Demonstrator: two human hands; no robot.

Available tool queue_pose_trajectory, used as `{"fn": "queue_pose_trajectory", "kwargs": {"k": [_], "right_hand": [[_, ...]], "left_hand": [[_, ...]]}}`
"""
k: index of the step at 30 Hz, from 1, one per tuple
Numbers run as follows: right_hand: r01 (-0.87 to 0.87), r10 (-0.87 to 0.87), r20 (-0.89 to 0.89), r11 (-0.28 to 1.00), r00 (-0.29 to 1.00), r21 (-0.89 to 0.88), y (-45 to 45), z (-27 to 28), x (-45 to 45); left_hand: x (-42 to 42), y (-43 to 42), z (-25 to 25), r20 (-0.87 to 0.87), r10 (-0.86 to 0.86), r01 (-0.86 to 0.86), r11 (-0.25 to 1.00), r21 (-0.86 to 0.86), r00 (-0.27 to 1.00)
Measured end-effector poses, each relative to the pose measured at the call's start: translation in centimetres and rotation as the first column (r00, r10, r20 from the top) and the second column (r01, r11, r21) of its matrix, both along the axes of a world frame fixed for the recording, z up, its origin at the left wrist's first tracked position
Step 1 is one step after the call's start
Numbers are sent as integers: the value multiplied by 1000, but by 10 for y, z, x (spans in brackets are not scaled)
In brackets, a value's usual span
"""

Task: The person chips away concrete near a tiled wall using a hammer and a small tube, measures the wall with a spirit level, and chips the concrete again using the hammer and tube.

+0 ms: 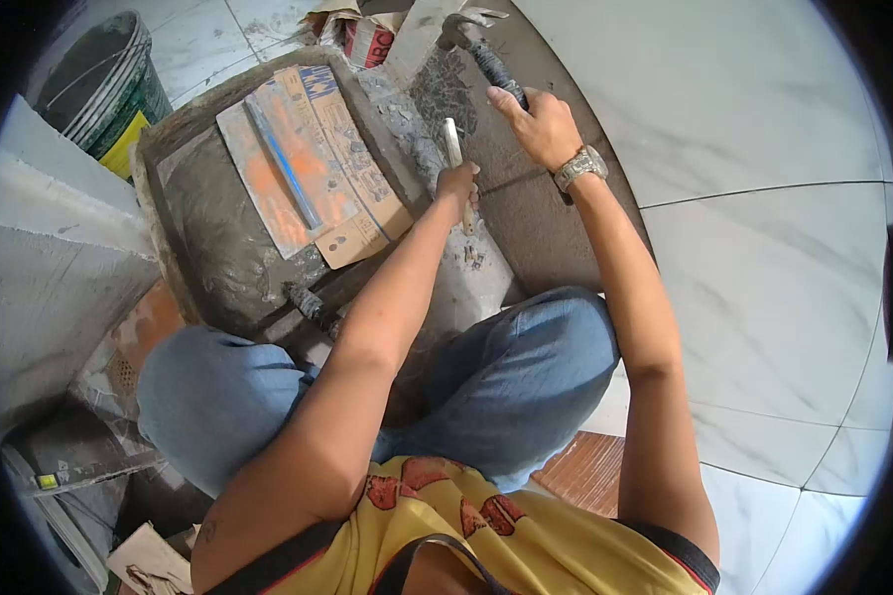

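My right hand is wrapped round the dark taped handle of a claw hammer, whose metal head points up and away from me. Closed round a pale, narrow chisel-like tool is my left hand, above a rough cement-coated strip. Both hands are over or beside the dark grey surface between the mortar trough and the white tiles. The tool's lower end shows below my left hand, near small broken bits.
A trough of wet mortar holds cardboard and a board with a blue strip. A bucket stands at the upper left. Marble-look tiles cover the right side. Torn packaging lies at the top.
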State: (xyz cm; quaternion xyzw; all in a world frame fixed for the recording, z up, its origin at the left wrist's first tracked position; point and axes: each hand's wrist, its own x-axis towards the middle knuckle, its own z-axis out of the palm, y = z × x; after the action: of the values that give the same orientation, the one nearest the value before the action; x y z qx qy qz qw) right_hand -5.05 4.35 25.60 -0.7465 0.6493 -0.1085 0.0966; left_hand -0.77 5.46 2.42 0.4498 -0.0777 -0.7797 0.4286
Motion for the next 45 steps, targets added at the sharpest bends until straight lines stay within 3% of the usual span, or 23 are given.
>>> {"fn": "queue_pose_trajectory", "kwargs": {"k": [6,9,12,15,17,19,21,23,24,27,29,31,33,36,39,41,42,45], "right_hand": [[-41,43,-30,998,999,47,16,5,11],[-212,214,-114,977,970,29,33,-2,19],[-165,195,-239,976,951,141,30,-30,3],[-23,110,-299,960,948,280,7,-57,-18],[-3,97,-306,955,947,295,9,-36,-3],[-85,124,-224,981,967,177,17,-7,27],[-144,155,-99,984,983,103,32,30,62],[-235,236,-14,972,972,14,31,6,52],[-275,276,20,961,961,-42,30,-8,41],[-12,70,-455,992,888,129,-6,-84,-31],[-25,49,-432,998,901,60,-18,-71,-22],[-32,44,-332,999,942,42,-3,-51,-9],[-28,28,-110,1000,994,2,11,3,38],[-176,202,141,968,969,-180,26,19,58],[-188,190,-53,982,980,34,19,-30,27],[-9,94,-464,983,881,182,-17,-93,-23],[86,34,-375,950,927,301,-20,-92,-21],[-4,49,-279,987,959,160,-9,-64,-16]], "left_hand": [[-11,-7,-16,83,-47,53,996,-69,995],[-25,-13,-26,172,-57,76,991,-105,983],[-23,-11,-28,157,-29,51,989,-138,987],[-16,-13,-7,202,-66,44,993,113,977],[-14,-9,-11,66,-41,37,998,59,997],[-15,-8,-26,-74,-47,47,999,5,996],[-16,-5,-24,-90,-6,0,998,-64,996],[-16,-1,-35,-134,31,-53,985,-166,991],[-16,-2,-42,-93,-4,-18,972,-233,996],[-51,-30,-68,146,-201,191,978,84,969],[-32,-35,-50,377,-278,319,946,-49,883],[-14,-7,-1,190,-120,87,981,173,975],[-18,-8,-14,36,-65,60,990,128,997],[-17,-6,-21,-47,-55,60,991,118,997],[-18,-4,-20,-29,-6,8,996,89,1000],[-16,-8,-5,62,-63,54,989,134,996],[-22,-13,-17,67,-65,55,988,142,996],[-10,-4,-7,-43,-4,11,986,163,999]]}}
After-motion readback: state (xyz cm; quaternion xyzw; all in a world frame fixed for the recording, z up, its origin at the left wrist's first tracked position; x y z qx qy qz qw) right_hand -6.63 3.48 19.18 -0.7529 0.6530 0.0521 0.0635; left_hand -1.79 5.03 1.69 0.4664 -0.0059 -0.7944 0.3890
